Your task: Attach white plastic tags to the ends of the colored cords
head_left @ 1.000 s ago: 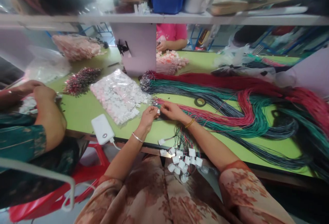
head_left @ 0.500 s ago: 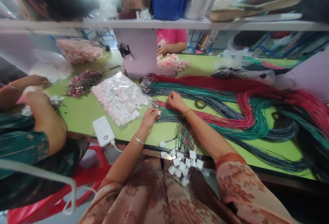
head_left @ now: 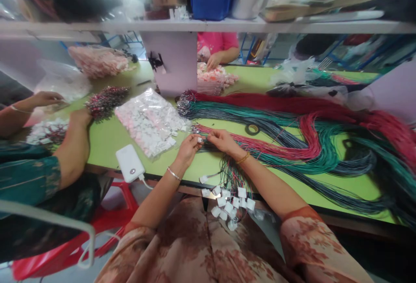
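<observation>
Between the fingertips of my left hand (head_left: 188, 148) is a small white connector housing (head_left: 199, 140). My right hand (head_left: 223, 141) is pinched close beside it, over the wire ends; a thin dark wire seems to run from its fingertips toward the housing. Under and behind my hands lie long bundles of red wires (head_left: 276, 145), green wires (head_left: 325, 161) and dark grey wires (head_left: 325, 187), their metal-tipped ends at the left. At the table's front edge hangs a bunch of wires with white connectors (head_left: 229, 205) on their ends.
A clear bag of white housings (head_left: 151, 122) lies left of my hands, beside a white power bank (head_left: 130, 163) with a cable. A tape roll (head_left: 252, 129) sits among the wires. A co-worker's arms (head_left: 73, 140) are at the left; another person (head_left: 217, 49) works across the table.
My right hand has come down and left from above the wires, and its fingertips are now beside the housing. My left hand stays almost in place, holding the housing.
</observation>
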{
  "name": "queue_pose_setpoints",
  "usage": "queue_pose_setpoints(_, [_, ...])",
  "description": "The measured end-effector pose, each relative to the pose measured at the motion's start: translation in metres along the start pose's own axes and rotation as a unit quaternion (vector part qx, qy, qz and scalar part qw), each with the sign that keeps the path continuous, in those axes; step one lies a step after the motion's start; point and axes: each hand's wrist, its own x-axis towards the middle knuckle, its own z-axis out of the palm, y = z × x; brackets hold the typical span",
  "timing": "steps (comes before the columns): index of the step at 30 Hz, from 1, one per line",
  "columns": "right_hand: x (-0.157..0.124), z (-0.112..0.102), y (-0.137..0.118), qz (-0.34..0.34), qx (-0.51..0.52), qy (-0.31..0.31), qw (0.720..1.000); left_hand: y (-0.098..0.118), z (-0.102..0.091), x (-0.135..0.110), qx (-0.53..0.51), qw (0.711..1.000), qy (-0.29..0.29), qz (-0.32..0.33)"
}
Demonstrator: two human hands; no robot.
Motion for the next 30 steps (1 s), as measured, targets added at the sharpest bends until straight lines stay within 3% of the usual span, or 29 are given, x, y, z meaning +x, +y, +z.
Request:
queue_pose_setpoints(6, [0.001,0.001,0.006,0.004,0.012,0.002,1.000,-0.001,0.002,-0.002,0.013,1.000,-0.011,0.009])
queue_pose_setpoints(10, [0.000,0.005,0.008,0.004,0.013,0.003,1.000,-0.004,0.002,-0.002,0.057,0.997,0.010,0.042])
queue_pose_setpoints(18, [-0.004,0.013,0.008,-0.014,-0.009,-0.005,1.000,-0.007,0.002,-0.001,0.120,0.991,0.037,0.048])
queue_pose_setpoints(23, [-0.003,0.006,0.010,-0.064,-0.017,-0.050,0.997,-0.005,0.003,-0.002,0.116,0.992,0.045,0.039])
queue_pose_setpoints(30, [-0.001,-0.002,0.019,-0.021,0.025,-0.110,0.993,-0.004,0.007,-0.008,0.189,0.980,0.010,0.053])
